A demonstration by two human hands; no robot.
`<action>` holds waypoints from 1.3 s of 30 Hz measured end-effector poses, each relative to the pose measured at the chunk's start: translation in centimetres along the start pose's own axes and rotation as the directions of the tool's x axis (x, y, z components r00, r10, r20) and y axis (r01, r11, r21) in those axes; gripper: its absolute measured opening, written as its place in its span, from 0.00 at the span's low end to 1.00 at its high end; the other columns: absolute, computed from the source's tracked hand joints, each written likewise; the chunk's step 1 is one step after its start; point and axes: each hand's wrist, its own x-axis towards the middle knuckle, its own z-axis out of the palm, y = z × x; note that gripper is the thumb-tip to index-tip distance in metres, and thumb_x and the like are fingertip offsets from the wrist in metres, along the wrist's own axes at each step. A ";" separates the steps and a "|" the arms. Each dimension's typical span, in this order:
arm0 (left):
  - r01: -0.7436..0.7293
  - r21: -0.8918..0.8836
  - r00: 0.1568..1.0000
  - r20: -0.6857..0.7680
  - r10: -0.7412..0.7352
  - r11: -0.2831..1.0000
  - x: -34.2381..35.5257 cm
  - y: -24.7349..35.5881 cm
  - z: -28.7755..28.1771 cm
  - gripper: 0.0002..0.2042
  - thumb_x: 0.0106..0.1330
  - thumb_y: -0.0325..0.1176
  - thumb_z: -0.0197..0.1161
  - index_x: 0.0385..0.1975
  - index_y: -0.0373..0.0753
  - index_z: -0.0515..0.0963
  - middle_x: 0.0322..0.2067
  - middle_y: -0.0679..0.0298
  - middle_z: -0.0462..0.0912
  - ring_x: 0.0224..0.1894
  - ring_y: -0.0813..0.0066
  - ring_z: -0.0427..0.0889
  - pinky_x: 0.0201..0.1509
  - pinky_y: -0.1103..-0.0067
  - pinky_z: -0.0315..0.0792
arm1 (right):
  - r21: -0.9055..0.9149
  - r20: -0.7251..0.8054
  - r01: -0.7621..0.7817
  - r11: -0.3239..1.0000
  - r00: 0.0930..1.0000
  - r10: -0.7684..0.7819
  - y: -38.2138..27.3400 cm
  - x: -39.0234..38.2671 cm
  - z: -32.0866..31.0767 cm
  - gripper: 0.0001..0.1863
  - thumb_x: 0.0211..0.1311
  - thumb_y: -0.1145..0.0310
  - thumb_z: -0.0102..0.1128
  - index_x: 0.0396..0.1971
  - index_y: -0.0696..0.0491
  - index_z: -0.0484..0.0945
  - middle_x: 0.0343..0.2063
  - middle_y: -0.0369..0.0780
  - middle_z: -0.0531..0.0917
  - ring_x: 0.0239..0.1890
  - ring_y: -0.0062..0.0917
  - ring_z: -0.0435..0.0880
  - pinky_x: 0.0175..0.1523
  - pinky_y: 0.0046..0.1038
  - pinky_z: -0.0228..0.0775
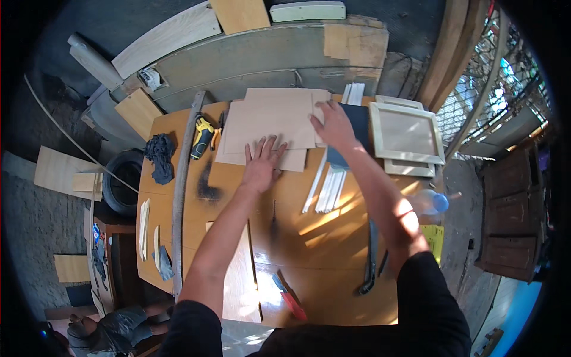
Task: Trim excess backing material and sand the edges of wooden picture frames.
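Observation:
A loose stack of thin brown boards point(267, 122) lies at the far middle of the wooden table, its sheets overlapping unevenly. My left hand point(262, 168) rests with fingers spread on the near edge of the stack. At its right edge is my right hand point(336, 126), thumb and fingers apart, touching the top sheets. Beside and partly under my right forearm lies a dark flat sheet point(357, 122). White strips point(331, 193) run toward me from beneath it. Light-coloured picture frames point(410, 157) are stacked to the right.
A yellow-and-black tool point(203, 135) lies left of the boards, near a long wooden bar point(183, 196). Black cloth point(160, 157) sits beyond the bar. Nearer me are a red-handled tool point(292, 303) and a dark hooked tool point(369, 273). A blue-capped bottle point(439, 203) stands right; another person point(113, 333) is lower left.

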 end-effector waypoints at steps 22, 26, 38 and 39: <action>-0.190 -0.105 0.980 -0.088 0.181 0.976 2.4 -7.6 0.3 0.32 0.52 0.27 0.67 0.61 0.55 0.70 0.65 0.65 0.65 0.67 0.61 0.63 0.70 0.55 0.56 | -0.241 0.567 -0.131 0.962 0.785 0.249 0.8 14.0 12.0 0.39 0.59 0.35 0.51 0.64 0.46 0.69 0.65 0.42 0.68 0.69 0.35 0.62 0.71 0.56 0.44; -0.308 -0.105 0.949 -0.097 0.299 0.945 4.7 -8.8 1.1 0.34 0.51 0.28 0.68 0.62 0.55 0.69 0.66 0.65 0.64 0.67 0.59 0.63 0.69 0.55 0.57 | -0.249 0.567 -0.101 0.963 0.791 0.229 0.6 13.2 12.2 0.39 0.59 0.36 0.51 0.64 0.46 0.69 0.66 0.42 0.67 0.70 0.36 0.60 0.71 0.59 0.38; -0.302 -0.079 0.950 0.055 0.306 0.950 5.1 -9.8 0.7 0.33 0.57 0.31 0.63 0.66 0.55 0.65 0.70 0.64 0.58 0.72 0.55 0.54 0.73 0.52 0.47 | 0.010 -0.035 -0.082 0.997 0.996 0.082 -4.9 5.2 8.4 0.31 0.59 0.53 0.59 0.62 0.48 0.68 0.62 0.49 0.66 0.66 0.47 0.61 0.67 0.58 0.47; -0.305 -0.087 0.949 0.052 0.310 0.948 5.2 -9.5 0.7 0.33 0.57 0.31 0.63 0.66 0.55 0.65 0.70 0.64 0.58 0.72 0.55 0.54 0.73 0.52 0.47 | 0.119 -0.150 0.001 0.993 0.988 0.017 -6.2 2.7 7.6 0.30 0.59 0.57 0.61 0.61 0.50 0.68 0.61 0.50 0.66 0.65 0.47 0.63 0.66 0.54 0.53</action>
